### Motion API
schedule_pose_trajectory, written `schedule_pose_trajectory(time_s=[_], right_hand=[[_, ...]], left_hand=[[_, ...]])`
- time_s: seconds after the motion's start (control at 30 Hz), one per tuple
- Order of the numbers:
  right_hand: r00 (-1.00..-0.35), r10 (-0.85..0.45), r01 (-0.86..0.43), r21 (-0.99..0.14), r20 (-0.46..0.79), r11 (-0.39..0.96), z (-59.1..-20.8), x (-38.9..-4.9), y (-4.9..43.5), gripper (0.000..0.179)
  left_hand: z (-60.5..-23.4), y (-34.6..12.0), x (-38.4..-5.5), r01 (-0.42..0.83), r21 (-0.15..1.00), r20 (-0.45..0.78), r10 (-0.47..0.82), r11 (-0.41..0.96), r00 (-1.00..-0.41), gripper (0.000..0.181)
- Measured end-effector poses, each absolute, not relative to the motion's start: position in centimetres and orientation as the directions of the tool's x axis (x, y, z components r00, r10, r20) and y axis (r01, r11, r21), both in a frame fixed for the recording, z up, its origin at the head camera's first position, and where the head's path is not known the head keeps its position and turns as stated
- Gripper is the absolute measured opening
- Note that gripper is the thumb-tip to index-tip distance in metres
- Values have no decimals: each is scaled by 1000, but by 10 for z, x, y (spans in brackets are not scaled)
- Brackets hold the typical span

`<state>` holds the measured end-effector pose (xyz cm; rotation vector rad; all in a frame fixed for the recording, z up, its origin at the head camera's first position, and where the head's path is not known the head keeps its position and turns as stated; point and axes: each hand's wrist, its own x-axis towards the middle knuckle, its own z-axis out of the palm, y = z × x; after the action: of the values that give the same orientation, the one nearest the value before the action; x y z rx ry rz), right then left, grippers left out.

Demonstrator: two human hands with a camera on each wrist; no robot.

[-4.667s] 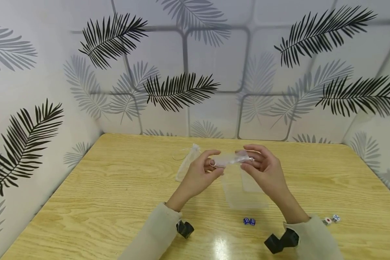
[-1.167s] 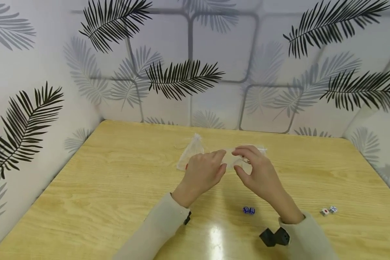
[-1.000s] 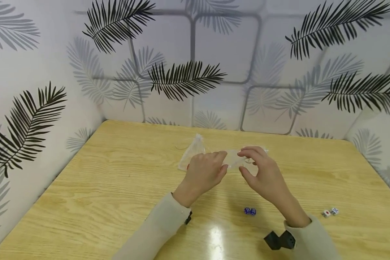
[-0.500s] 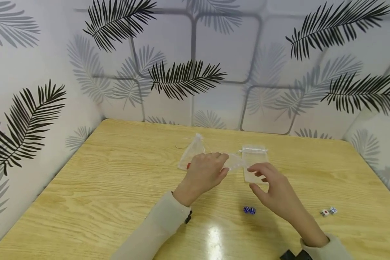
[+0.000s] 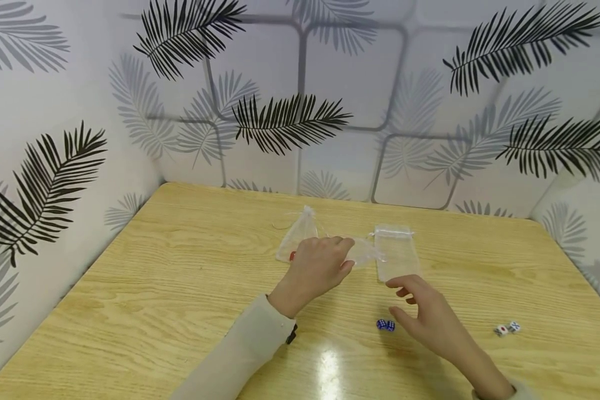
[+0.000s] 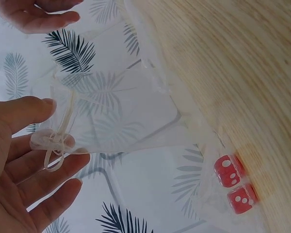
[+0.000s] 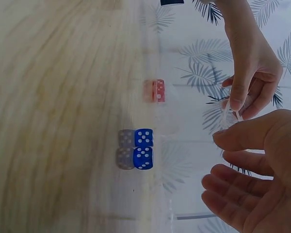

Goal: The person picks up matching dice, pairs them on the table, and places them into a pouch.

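My left hand (image 5: 317, 266) holds a small sheer drawstring pouch (image 5: 364, 251) above the table, its mouth pointing right. In the left wrist view, a string loop (image 6: 53, 160) hangs by the fingers. My right hand (image 5: 430, 316) is apart from the pouch, fingers loosely bent and holding nothing, just right of two blue dice (image 7: 144, 148). Behind the left hand stands another sheer pouch (image 5: 302, 230), with red dice (image 6: 235, 184) inside. A flat sheer pouch (image 5: 396, 254) lies beyond the right hand.
Two white dice (image 5: 508, 329) sit on the wooden table (image 5: 180, 300) at the right. A leaf-patterned wall covering (image 5: 340, 161) rises behind the table and along both sides.
Both hands were on a pouch at first. The right hand has since come away from it, moving toward me and right, down near the blue dice. The left hand has stayed almost still.
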<state>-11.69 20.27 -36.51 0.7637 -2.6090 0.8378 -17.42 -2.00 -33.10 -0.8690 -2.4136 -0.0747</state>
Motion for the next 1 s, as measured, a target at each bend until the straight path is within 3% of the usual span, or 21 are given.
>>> schedule_pose_trajectory(time_s=[0.27, 0.53, 1.0], right_hand=[[-883, -405, -467, -530, 238, 707, -371, -114, 206, 38], [-899, -431, -395, -558, 73, 730, -378, -111, 209, 35], [-896, -443, -365, -582, 10, 726, -383, -115, 212, 14]], left_hand=[[-333, -18, -175, 612, -132, 523, 579, 780, -626, 15], [-333, -18, -174, 613, -132, 528, 579, 779, -622, 15], [-331, -19, -173, 612, -136, 496, 588, 779, -638, 12]])
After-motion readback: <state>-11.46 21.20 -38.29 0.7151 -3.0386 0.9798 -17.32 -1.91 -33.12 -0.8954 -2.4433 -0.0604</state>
